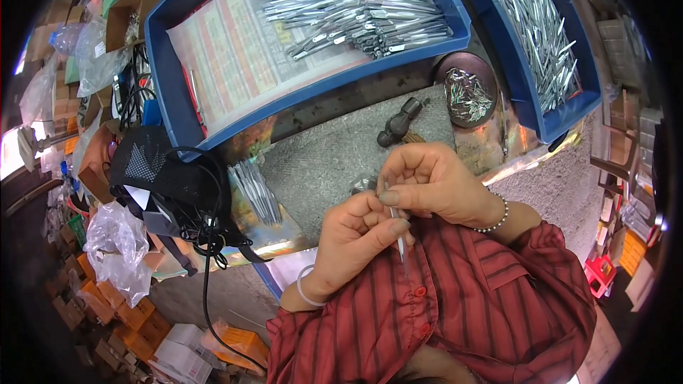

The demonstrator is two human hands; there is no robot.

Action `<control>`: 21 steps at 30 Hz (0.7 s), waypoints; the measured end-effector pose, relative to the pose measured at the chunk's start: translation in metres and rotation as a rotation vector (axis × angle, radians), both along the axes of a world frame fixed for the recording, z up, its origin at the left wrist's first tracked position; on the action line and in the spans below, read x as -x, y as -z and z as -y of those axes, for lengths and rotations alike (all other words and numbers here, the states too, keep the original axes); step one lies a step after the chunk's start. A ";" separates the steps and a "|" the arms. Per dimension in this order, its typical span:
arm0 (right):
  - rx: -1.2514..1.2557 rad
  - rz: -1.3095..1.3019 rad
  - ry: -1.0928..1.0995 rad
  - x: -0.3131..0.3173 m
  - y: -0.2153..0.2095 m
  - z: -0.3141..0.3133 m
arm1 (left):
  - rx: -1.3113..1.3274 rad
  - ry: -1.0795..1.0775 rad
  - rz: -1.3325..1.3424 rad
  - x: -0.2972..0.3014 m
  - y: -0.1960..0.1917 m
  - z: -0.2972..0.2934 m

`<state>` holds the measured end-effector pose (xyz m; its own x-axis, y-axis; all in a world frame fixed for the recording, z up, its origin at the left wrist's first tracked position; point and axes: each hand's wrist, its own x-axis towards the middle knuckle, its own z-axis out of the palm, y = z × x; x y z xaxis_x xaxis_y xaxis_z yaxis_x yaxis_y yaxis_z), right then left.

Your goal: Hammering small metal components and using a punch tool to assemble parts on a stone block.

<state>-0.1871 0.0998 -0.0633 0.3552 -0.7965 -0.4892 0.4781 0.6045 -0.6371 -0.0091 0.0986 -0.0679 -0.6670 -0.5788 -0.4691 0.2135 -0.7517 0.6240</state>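
1. Cluttered workshop ground frames the scene: at far left lie orange cardboard boxes (114,313), crumpled clear plastic bags (117,245) and a black mesh pouch (153,163) with tangled black cable.
2. Right of the pouch, a small fan of thin metal blades (257,190) lies on the grey work mat (320,163); too tightly packed to count.
3. Two blue plastic trays sit at the top: the left tray (167,85), lined with printed paper, holds a heap of metal tools, and the right tray (569,110) is full of similar silvery pieces. Between them stands one round dish (466,92) of small metal bits, with one small dark hammer (397,124) just below.
4. The left hand (348,238) is closed, pinching a slim metal blade piece (400,245) between thumb and fingers, close to the striped red shirt.
5. The right hand (434,181) curls over it from above, fingertips gripping the same piece's upper end.
6. That piece looks light, stiff, smooth and probably sharp-tipped, so a hold on its flat shank, away from the point, seems safest.
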 end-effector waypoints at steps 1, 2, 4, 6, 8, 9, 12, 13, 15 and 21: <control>0.003 0.006 0.012 -0.001 0.001 -0.001 | -0.004 0.000 0.000 0.000 -0.001 0.000; -0.001 0.006 0.011 0.000 0.001 -0.001 | 0.005 0.010 0.020 0.001 -0.002 -0.001; 0.022 -0.039 -0.056 0.003 -0.001 0.000 | 0.011 0.019 0.041 0.000 -0.002 -0.001; 0.022 -0.062 -0.063 0.001 0.001 -0.001 | 0.067 0.096 -0.031 -0.003 0.000 0.000; 0.023 -0.085 -0.072 -0.001 0.001 0.000 | 0.062 0.094 -0.035 -0.005 0.000 0.000; 0.030 -0.097 -0.073 -0.002 0.001 0.000 | 0.059 0.094 -0.040 -0.006 -0.001 -0.001; 0.034 -0.105 -0.080 -0.004 0.000 0.002 | -0.009 0.038 0.021 -0.005 -0.005 -0.002; 0.031 -0.100 -0.081 -0.005 0.000 0.002 | -0.009 0.036 0.020 -0.007 -0.003 -0.002; 0.027 -0.097 -0.082 -0.006 0.000 0.002 | -0.042 0.085 -0.130 -0.012 0.004 -0.002; 0.002 -0.091 -0.089 -0.011 -0.004 0.004 | -0.043 0.018 -0.038 -0.012 -0.002 -0.003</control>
